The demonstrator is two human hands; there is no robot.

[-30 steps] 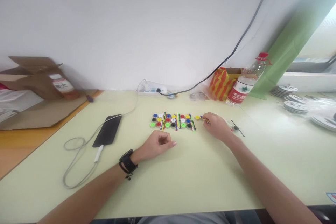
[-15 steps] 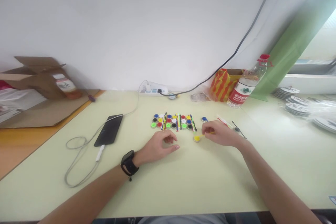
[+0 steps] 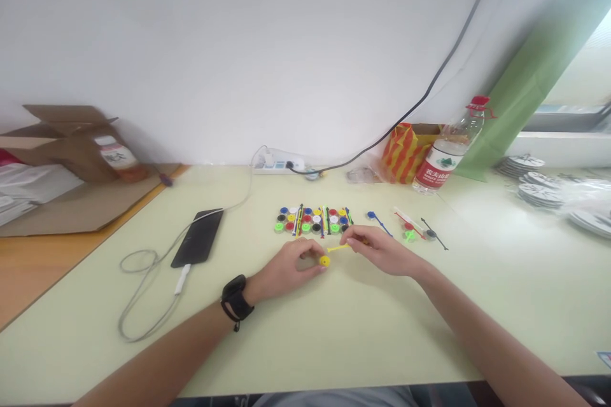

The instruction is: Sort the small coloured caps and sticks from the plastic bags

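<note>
My left hand (image 3: 294,265), with a black watch at the wrist, pinches a small round yellow disc (image 3: 325,261) between thumb and fingertips. In my right hand (image 3: 377,250) is a thin yellow arrow-shaped stick (image 3: 338,248), its free end pointing left, just above the disc. Beyond my hands lie rows of coloured discs (image 3: 306,227) with bundles of similar sticks (image 3: 326,220) between them. To the right rest a blue disc (image 3: 371,215) with a blue stick, a green disc (image 3: 409,236) near red and white sticks, and a dark disc (image 3: 430,234) with a dark stick.
A black phone (image 3: 198,237) on a white cable lies at the left, near an open cardboard box (image 3: 71,140). Along the wall stand a power strip (image 3: 272,163), a striped bag (image 3: 403,156) and a water bottle (image 3: 442,152). Stacked white discs (image 3: 541,194) sit at the far right.
My right hand has moved left and slightly down with the yellow stick. The yellow disc has shifted left, and my left hand has closed on it. The blue and green pieces at right are uncovered.
</note>
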